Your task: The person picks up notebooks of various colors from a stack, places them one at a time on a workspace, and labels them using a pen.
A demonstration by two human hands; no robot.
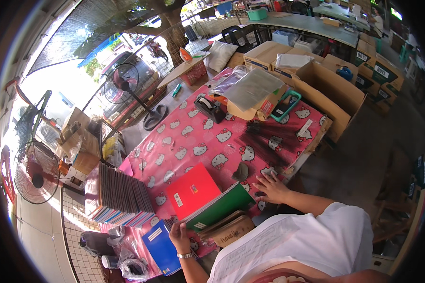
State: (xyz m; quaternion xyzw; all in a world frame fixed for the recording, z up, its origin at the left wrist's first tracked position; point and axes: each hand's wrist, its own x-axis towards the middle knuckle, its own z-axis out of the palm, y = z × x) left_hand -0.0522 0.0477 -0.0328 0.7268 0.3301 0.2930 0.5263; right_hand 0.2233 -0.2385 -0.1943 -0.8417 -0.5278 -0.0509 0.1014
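In front of me on the table lies a green spiral notebook (222,205), tilted, its coil along the upper edge. Against that coil rests a red notebook cover (191,189) with a white label. My left hand (179,237), wearing a wristwatch, has its fingers curled at the green notebook's left corner. Flat on the table past the other end, my right hand (272,188) has its fingers spread and holds nothing. Close to my body stands a brown cardboard holder (229,230) with handwriting. Beside my left hand lies a blue notebook (163,247).
A tall stack of spiral notebooks (120,193) stands at the left. Loose dark binding coils (262,141) lie ahead of my right hand. Farther off are a tape dispenser (209,109), plastic sheets (255,89), a teal tray (286,105) and an open cardboard box (333,92). Fans stand left.
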